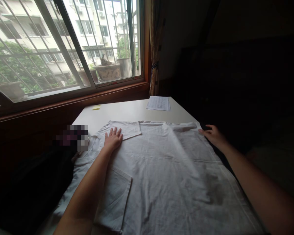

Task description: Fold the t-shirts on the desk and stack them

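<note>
Two bare forearms enter from the near edge and run out over one white T-shirt [166, 169], laid flat across a pale table [127, 112] with its hem towards the right hand and its collar towards the left.

Item 1, nearest: a sleeve [114, 199] folded inward over the body of the shirt, lying beneath the left forearm, short of the fingers.

Item 2: left hand [112, 138], palm down, fingers [115, 131] spread and flat on the cloth. Their tips rest just at the edge of a second sleeve [126, 129], folded in. The flat press appears to pin the fabric and keep that fold from springing open.

Item 3: right hand [214, 135], at the far hem corner. Fingers [203, 131] lie together, touching the cloth edge; whether they pinch it cannot be told. The hold seems meant to keep the hem taut and square.

Item 4: dark bundle [39, 186], left of the left fingers, beside the collar.

Item 5, beyond the fingertips: yellow note [96, 107] and printed papers [158, 103], well apart from the shirt.

Item 6, farthest: window [63, 49] with bars, potted plant [107, 69] outside.
</note>
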`<state>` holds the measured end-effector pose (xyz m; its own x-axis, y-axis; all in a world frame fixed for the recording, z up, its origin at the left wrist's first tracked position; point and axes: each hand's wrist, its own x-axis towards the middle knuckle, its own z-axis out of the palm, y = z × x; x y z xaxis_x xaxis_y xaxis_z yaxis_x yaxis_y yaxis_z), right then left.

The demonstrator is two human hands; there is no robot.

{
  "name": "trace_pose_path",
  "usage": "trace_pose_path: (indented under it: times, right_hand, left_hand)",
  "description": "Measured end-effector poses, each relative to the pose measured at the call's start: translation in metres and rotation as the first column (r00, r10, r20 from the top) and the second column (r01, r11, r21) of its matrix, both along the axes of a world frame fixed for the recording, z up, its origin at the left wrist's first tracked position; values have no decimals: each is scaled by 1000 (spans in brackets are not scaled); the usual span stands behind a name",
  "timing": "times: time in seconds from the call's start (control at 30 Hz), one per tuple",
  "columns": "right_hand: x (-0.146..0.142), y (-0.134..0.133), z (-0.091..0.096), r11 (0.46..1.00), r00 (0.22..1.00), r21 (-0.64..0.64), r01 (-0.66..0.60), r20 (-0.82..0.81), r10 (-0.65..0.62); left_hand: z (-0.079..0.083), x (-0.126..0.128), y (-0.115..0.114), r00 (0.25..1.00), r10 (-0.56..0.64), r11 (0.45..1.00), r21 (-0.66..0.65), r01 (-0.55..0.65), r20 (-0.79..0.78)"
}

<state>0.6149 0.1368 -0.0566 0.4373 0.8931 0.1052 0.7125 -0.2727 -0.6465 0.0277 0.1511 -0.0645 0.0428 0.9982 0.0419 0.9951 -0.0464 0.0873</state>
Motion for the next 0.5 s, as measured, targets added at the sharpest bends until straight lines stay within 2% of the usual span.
trace_pose_path:
  times: [0.13, 0.27, 0.5]
  right_hand:
    - [9, 6, -7, 999, 999, -38, -25, -33, 23]
    - [13, 14, -2, 1000, 1000, -6, 10, 0, -10]
    - [-4, 10, 8, 998, 997, -20, 65, 33, -64]
  left_hand:
    - [1, 0, 0, 1000, -2, 1000, -3, 2, 13]
    - [2, 0, 1, 999, 5, 1000, -13, -4, 37]
    - [1, -1, 4, 995, 8, 1000, -20, -6, 104]
